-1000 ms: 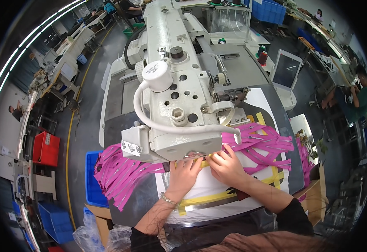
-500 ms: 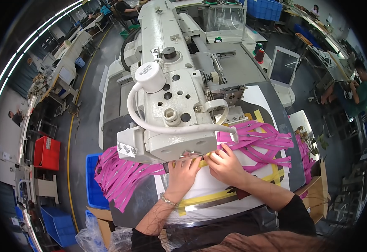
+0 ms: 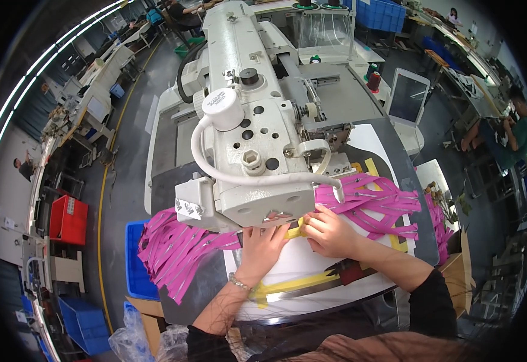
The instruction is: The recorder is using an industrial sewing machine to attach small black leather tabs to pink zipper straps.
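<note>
Sitting between the hands, just below the front of the white metal sewing-machine head [image 3: 266, 206]: short yellow tape-like strip [image 3: 296, 231]. Left hand [image 3: 262, 248] is placed at the strip's left end, fingers stretched forward and narrowly spaced; fingertips are partly covered by the machine head, so whether anything is gripped cannot be told. Right hand [image 3: 331, 233] is set at the strip's right end, fingers curled, fingertips against the yellow; whether it is pinched or only touched cannot be told.

Magenta zipper strips with metal teeth are fanned in two bundles: left bundle [image 3: 182, 248] is draped toward the blue plastic bin [image 3: 135, 265], inner end just beside the left hand; right bundle [image 3: 369, 204] is spread beyond and to the right of the right hand, near it. White flat sheet [image 3: 296, 262] is laid on the dark bench [image 3: 206, 280] under both hands. Nearer the body, a thin silver metal strip [image 3: 299, 291] is seen beside yellow tape, with a dark red object [image 3: 351, 273] near the right forearm.
</note>
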A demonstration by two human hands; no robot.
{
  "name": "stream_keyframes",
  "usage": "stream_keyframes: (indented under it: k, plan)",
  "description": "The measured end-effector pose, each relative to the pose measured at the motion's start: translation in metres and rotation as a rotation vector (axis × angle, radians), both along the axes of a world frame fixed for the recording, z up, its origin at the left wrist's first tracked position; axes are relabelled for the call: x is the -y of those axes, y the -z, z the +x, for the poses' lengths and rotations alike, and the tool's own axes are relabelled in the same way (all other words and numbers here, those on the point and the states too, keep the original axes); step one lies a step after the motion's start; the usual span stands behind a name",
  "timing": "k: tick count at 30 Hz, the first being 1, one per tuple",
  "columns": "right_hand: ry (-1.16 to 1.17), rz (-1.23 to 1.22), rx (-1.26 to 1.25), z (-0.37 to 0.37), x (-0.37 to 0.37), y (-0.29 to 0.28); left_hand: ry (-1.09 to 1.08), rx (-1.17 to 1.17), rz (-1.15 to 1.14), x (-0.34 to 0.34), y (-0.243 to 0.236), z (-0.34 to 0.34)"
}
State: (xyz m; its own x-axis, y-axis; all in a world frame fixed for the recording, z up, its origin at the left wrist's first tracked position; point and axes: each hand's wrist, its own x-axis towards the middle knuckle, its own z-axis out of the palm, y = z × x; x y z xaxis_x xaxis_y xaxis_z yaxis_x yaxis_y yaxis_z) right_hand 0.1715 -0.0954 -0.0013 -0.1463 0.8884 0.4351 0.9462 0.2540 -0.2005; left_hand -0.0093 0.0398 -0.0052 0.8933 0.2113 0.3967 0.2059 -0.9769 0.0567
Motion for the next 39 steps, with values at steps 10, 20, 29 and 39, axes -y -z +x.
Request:
stream_keyframes:
  k: [10, 20, 29, 39]
  plan:
    - [-0.103, 0.073, -0.048, 0.01, -0.005, 0.005, -0.031, -0.076, -0.054, -0.01, 0.002, -0.01]
    - [-0.071, 0.001, -0.114, 0.022, -0.011, 0.007, 0.01, -0.355, -0.675, -0.077, 0.017, 0.005]
    - [-0.068, 0.089, -0.22, 0.029, -0.009, 0.007, 0.207, -0.277, -1.282, -0.083, 0.008, 0.024]
    - [-0.048, 0.044, -0.186, 0.034, -0.005, 0.016, 0.106, -0.166, -0.854, -0.056, -0.017, 0.026]
